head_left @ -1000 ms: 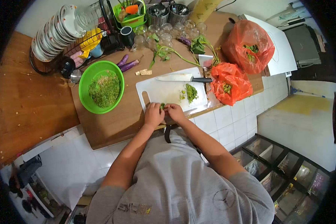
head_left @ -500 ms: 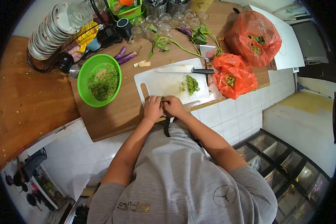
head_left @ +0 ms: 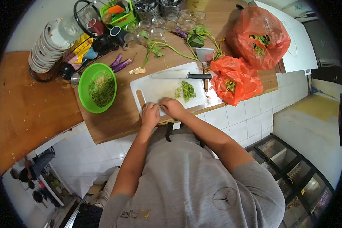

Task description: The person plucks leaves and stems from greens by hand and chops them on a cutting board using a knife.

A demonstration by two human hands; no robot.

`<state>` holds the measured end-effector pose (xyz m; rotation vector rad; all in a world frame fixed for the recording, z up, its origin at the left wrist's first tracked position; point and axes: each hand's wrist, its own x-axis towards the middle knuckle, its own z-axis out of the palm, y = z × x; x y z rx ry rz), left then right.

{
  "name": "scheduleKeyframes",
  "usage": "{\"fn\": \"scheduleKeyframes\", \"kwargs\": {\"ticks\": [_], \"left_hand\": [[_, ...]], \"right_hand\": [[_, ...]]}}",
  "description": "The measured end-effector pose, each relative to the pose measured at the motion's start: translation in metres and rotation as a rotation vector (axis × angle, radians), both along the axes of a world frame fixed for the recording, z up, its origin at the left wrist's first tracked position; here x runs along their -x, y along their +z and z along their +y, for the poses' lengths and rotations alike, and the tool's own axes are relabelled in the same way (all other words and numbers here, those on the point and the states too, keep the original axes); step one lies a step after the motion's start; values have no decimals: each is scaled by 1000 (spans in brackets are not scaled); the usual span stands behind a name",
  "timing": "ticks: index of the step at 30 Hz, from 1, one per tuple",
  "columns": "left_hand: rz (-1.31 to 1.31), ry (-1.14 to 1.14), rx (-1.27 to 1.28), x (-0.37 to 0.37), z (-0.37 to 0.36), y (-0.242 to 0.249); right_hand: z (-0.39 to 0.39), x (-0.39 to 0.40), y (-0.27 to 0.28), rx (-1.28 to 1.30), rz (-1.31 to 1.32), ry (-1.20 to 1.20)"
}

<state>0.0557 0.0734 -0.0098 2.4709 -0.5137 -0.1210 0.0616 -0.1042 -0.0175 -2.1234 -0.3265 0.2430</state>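
My left hand (head_left: 151,115) and my right hand (head_left: 173,108) meet at the near edge of a white cutting board (head_left: 159,89). Their fingers are pinched together around something small, too little of which shows to name. Just beyond my right hand, a pile of chopped green pieces (head_left: 187,91) lies on the board. A knife (head_left: 178,74) with a black handle rests across the board's far side, its blade pointing left. Left of the board stands a green plastic basin (head_left: 82,89) holding chopped greens (head_left: 102,91).
Two purple eggplants (head_left: 121,65) and leafy stems (head_left: 174,51) lie behind the board. A cleaver (head_left: 204,55) and red plastic bags (head_left: 247,81) are on the right. Several upturned glasses (head_left: 157,34) stand at the back. A dish rack with plates (head_left: 45,49) is far left.
My hands have drawn slightly apart, with the small thing between their fingertips. The view has shifted a little, so the board and knife appear farther left.
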Motion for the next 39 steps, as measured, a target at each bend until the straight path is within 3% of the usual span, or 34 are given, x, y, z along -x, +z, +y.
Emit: {"fn": "scheduleKeyframes", "kwargs": {"ticks": [7,15,21,37,39], "left_hand": [[-17,77,17,8,-14,-6],[-44,251,-156,24,-37,-10],[-30,315,-263,31,-43,-12],[16,372,-201,26,-46,-12],[34,335,-122,22,-40,-16]], "right_hand": [[-10,-10,-4,65,-134,102],[-9,-19,-14,379,-179,330],[-17,-19,-5,397,-341,397],[-12,-25,-2,440,-243,369],[-9,-27,-3,323,-20,283]]}}
